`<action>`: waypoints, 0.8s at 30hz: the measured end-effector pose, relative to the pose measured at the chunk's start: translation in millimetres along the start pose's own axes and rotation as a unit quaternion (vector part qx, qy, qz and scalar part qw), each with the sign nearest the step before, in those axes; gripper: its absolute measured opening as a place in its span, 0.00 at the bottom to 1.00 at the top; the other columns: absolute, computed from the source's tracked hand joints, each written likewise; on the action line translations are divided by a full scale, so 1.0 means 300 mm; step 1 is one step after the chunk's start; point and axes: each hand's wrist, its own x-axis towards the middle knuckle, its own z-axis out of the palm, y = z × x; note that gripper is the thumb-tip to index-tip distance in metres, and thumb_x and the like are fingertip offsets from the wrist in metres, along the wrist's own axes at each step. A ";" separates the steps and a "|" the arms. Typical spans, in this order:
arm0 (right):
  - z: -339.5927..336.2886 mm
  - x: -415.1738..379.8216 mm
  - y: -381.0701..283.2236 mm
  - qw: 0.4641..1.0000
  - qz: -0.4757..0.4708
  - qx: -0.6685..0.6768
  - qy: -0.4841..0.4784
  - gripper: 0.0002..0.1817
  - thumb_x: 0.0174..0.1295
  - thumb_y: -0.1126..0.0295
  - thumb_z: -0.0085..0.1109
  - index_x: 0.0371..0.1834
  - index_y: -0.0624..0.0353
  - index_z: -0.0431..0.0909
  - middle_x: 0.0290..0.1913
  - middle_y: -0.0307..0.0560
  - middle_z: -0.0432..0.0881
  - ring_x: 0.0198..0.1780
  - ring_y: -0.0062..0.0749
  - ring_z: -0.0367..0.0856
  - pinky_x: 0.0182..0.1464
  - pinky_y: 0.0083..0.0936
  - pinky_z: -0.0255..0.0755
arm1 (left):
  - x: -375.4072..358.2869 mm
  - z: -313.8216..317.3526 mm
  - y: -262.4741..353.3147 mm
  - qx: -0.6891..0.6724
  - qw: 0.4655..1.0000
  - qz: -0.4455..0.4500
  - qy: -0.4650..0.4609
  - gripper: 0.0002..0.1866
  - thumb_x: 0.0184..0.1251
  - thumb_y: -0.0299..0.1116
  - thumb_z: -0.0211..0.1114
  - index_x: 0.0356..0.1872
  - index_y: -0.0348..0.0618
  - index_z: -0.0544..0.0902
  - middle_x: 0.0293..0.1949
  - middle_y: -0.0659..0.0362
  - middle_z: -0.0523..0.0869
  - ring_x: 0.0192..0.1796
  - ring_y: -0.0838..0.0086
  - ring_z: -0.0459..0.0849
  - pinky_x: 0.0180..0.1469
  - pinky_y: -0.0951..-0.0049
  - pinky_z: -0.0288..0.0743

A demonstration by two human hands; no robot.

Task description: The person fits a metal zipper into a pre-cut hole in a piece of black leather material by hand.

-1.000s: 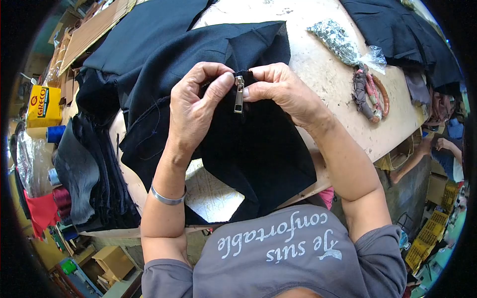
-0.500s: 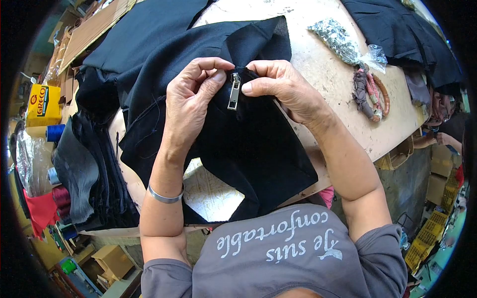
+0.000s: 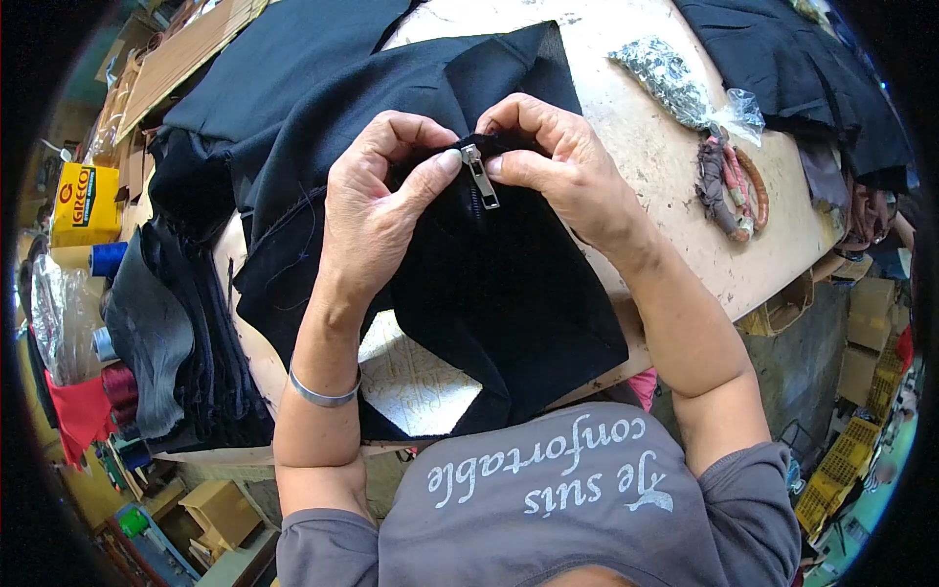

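Black fabric (image 3: pixel 479 303) is spread over the table in front of me, with a silver zipper slider and pull (image 3: pixel 479 178) near its upper middle. Dark zipper teeth run below the slider. My left hand (image 3: pixel 372 201) pinches the fabric edge just left of the slider, its thumb tip touching or very close to the metal. On the other side my right hand (image 3: pixel 572 166) grips the same edge between thumb and bent fingers. The pull hangs loose between the two thumbs, tilted down to the right. Folds hide some fingertips.
The pale table (image 3: pixel 675 196) carries a plastic bag of small metal parts (image 3: pixel 660 78) and cloth-wrapped handles (image 3: pixel 734 186). Stacked dark pieces (image 3: pixel 186 333) lie at left, near a blue thread spool (image 3: pixel 108 260) and a yellow box (image 3: pixel 86 205). More dark fabric (image 3: pixel 792 73) is at upper right.
The zipper pull has swung from leaning left to leaning right, and the slider sits slightly further right. My left thumb has come up beside it; my right hand has risen slightly.
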 end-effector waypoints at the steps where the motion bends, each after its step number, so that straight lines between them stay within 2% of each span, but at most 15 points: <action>1: 0.005 -0.002 -0.002 1.000 -0.013 -0.007 0.007 0.07 0.50 0.74 0.51 0.33 0.62 0.73 0.28 0.40 0.75 0.32 0.19 0.73 0.39 0.16 0.69 | -0.001 -0.001 0.005 0.001 1.000 -0.007 0.002 0.06 0.55 0.28 0.61 0.32 0.38 0.77 0.29 0.61 0.78 0.33 0.81 0.75 0.38 0.84 0.70; 3: 0.016 -0.005 -0.005 0.999 -0.040 -0.020 0.021 0.08 0.50 0.74 0.50 0.33 0.62 0.73 0.28 0.40 0.75 0.32 0.19 0.74 0.39 0.15 0.69 | 0.000 -0.002 0.004 0.005 1.000 0.008 -0.004 0.06 0.54 0.27 0.61 0.33 0.39 0.76 0.29 0.61 0.78 0.34 0.81 0.75 0.38 0.84 0.70; 6: 0.015 -0.002 -0.007 0.998 -0.049 0.041 0.009 0.08 0.52 0.71 0.53 0.34 0.62 0.74 0.29 0.41 0.76 0.32 0.19 0.74 0.37 0.15 0.70 | -0.002 -0.001 0.003 -0.002 0.999 0.037 0.004 0.07 0.54 0.26 0.62 0.34 0.39 0.75 0.30 0.61 0.77 0.34 0.81 0.76 0.39 0.83 0.71; 12: 0.016 -0.011 -0.011 0.998 -0.062 -0.026 0.004 0.13 0.53 0.64 0.58 0.36 0.63 0.74 0.29 0.41 0.77 0.30 0.19 0.75 0.33 0.14 0.70 | -0.007 0.016 -0.004 0.008 0.997 0.075 0.024 0.11 0.52 0.23 0.63 0.36 0.41 0.73 0.31 0.62 0.76 0.35 0.79 0.76 0.42 0.82 0.72; 18: 0.023 -0.012 -0.011 0.997 -0.055 -0.049 0.000 0.11 0.56 0.65 0.55 0.36 0.61 0.72 0.27 0.40 0.76 0.30 0.19 0.74 0.31 0.14 0.70 | -0.003 0.008 -0.013 0.028 0.996 0.090 0.002 0.13 0.51 0.22 0.63 0.39 0.41 0.72 0.33 0.61 0.75 0.39 0.79 0.76 0.43 0.81 0.72; 24: 0.033 -0.013 0.001 0.992 -0.115 -0.054 0.019 0.10 0.57 0.65 0.53 0.36 0.61 0.71 0.26 0.40 0.75 0.30 0.20 0.74 0.31 0.15 0.69 | -0.002 0.005 -0.001 0.012 0.997 0.077 -0.019 0.17 0.50 0.21 0.64 0.41 0.41 0.71 0.36 0.60 0.76 0.40 0.79 0.76 0.43 0.81 0.72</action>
